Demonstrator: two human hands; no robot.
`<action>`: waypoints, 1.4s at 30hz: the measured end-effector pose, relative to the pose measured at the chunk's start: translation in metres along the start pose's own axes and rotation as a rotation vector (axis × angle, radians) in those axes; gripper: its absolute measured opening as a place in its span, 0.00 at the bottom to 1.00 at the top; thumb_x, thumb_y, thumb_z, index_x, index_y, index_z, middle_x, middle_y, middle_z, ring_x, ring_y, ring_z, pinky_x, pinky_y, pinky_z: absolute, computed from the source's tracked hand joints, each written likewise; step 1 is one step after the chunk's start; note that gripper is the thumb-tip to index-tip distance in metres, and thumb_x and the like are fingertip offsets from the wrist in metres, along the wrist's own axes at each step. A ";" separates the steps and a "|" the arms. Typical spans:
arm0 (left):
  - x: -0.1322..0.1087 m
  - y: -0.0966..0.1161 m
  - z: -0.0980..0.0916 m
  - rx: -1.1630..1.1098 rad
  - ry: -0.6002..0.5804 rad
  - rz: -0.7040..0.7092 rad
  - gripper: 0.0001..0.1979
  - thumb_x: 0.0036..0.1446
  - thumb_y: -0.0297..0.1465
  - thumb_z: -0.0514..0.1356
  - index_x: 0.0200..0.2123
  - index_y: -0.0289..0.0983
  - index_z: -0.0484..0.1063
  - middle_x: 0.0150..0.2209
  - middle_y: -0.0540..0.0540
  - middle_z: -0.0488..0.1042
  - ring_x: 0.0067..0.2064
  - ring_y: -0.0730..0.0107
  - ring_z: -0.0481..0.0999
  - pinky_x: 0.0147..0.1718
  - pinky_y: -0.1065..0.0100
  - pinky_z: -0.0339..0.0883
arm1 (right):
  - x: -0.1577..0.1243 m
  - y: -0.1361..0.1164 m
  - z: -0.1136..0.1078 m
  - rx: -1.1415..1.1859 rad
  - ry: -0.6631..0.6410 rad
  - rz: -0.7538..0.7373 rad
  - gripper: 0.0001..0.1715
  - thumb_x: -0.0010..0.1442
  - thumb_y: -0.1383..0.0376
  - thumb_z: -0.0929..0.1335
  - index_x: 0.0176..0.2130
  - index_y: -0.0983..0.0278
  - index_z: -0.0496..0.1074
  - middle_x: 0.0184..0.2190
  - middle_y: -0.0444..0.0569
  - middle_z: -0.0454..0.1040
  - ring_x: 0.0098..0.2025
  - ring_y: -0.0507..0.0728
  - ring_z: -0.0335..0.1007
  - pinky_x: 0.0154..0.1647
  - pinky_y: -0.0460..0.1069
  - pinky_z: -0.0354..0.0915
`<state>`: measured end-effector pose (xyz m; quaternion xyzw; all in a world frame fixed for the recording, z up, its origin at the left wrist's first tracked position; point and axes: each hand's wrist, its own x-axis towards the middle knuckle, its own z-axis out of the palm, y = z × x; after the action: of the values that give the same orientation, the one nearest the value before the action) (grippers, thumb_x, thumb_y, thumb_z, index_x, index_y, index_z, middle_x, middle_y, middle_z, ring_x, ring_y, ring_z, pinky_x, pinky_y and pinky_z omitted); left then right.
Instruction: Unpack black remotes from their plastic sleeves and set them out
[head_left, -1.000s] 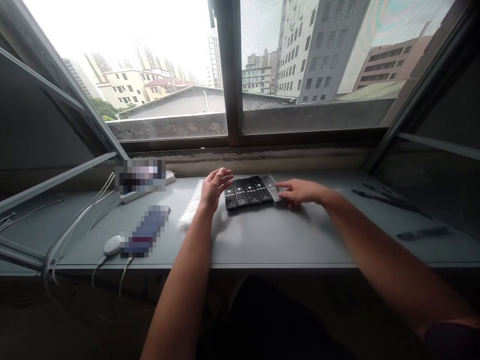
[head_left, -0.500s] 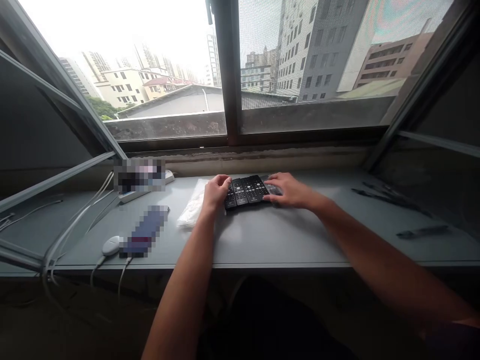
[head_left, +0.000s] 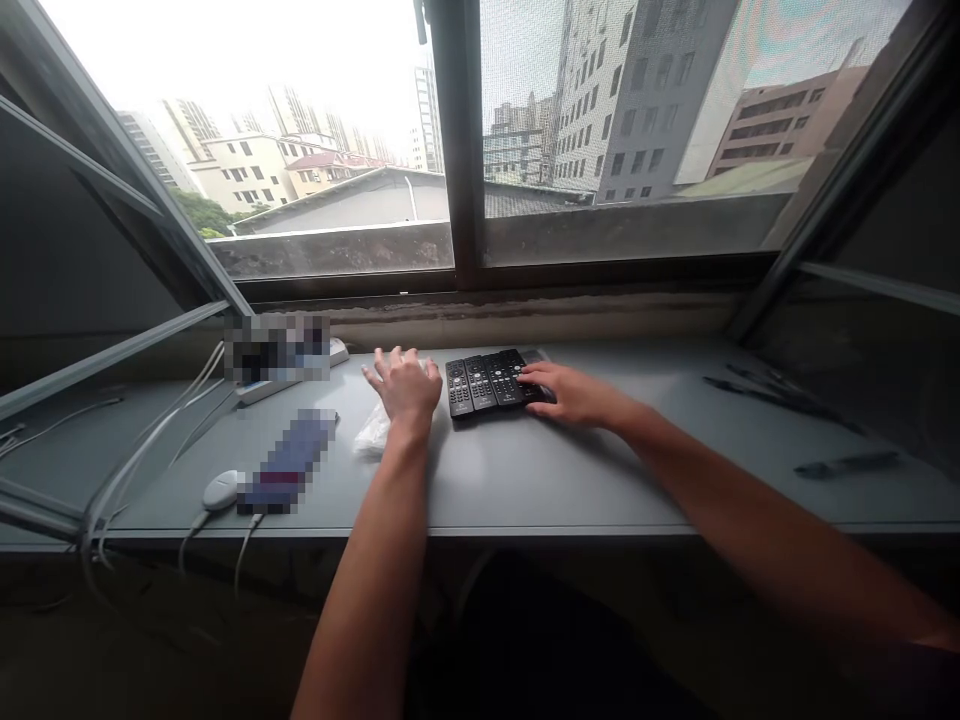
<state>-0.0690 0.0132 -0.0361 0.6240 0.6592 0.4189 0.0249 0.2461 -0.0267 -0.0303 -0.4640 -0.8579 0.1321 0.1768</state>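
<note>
Black remotes [head_left: 480, 385] lying side by side

Our grey table [head_left: 570, 490] runs along right under the window, and we've got a row of black remote controls [head_left: 491, 383] lying side by side near the back edge, with a crumpled clear plastic bag [head_left: 373, 437] just left of them. Further left we can see a white power strip [head_left: 337, 353] sitting at an angle with something pixelated on it, a pixelated dark blue object [head_left: 289, 462], and a white computer mouse [head_left: 223, 490] right beside that, its cable dropping over the front edge. Over on the right, a slim dark tool [head_left: 847, 463] and some thin dark strips [head_left: 780, 400] lie well apart from the remotes.
</note>
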 end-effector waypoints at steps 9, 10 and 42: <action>0.007 -0.024 0.017 0.317 -0.226 -0.215 0.32 0.68 0.47 0.57 0.60 0.28 0.80 0.69 0.14 0.70 0.75 0.18 0.57 0.73 0.23 0.28 | -0.001 -0.002 0.000 -0.002 -0.012 0.009 0.37 0.71 0.54 0.72 0.74 0.60 0.72 0.77 0.59 0.65 0.77 0.72 0.65 0.80 0.66 0.60; 0.007 -0.025 0.017 0.321 -0.231 -0.208 0.32 0.68 0.47 0.56 0.61 0.28 0.80 0.70 0.14 0.69 0.76 0.19 0.56 0.73 0.23 0.27 | -0.001 -0.002 0.000 -0.002 -0.013 0.010 0.37 0.71 0.54 0.72 0.74 0.61 0.72 0.77 0.60 0.65 0.77 0.73 0.64 0.80 0.66 0.60; -0.008 0.012 -0.005 0.506 -0.291 -0.098 0.28 0.72 0.37 0.54 0.68 0.32 0.77 0.76 0.24 0.65 0.79 0.29 0.56 0.75 0.23 0.38 | 0.001 0.008 0.007 0.024 0.023 -0.023 0.36 0.71 0.52 0.73 0.72 0.58 0.74 0.75 0.58 0.68 0.75 0.75 0.67 0.79 0.68 0.63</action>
<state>-0.0604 0.0017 -0.0298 0.6314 0.7615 0.1457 -0.0170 0.2484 -0.0217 -0.0399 -0.4536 -0.8593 0.1350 0.1939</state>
